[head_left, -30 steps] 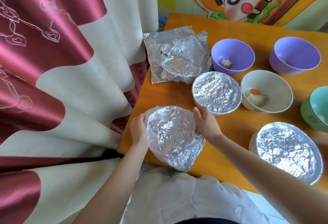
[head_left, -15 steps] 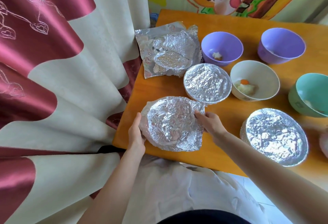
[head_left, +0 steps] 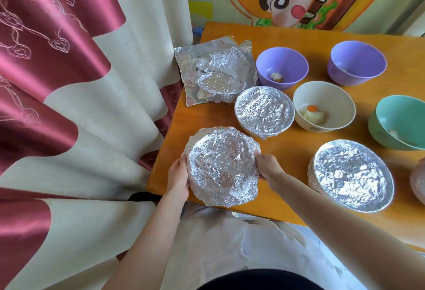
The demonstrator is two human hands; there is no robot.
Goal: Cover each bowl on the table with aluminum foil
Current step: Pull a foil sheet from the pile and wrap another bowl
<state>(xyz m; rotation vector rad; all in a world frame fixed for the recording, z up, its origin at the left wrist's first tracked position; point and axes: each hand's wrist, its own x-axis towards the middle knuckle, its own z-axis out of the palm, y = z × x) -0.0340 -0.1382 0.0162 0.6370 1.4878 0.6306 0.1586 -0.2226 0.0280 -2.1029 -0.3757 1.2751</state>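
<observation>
While your left hand [head_left: 178,178] and right hand [head_left: 268,166] grip opposite edges of the crumpled round sheet of aluminium foil [head_left: 222,168] over the near left corner of the orange wooden table [head_left: 287,151], press its loose rim down evenly all round. I cannot tell whether a bowl sits beneath. The cream ceramic bowl [head_left: 324,105] beyond is uncovered. A red-and-cream satin curtain [head_left: 69,105] hangs just left.

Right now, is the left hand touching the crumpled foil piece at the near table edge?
Touching. The head view shows the left hand gripping the left edge of the foil piece, fingers curled against it with no gap.
</observation>
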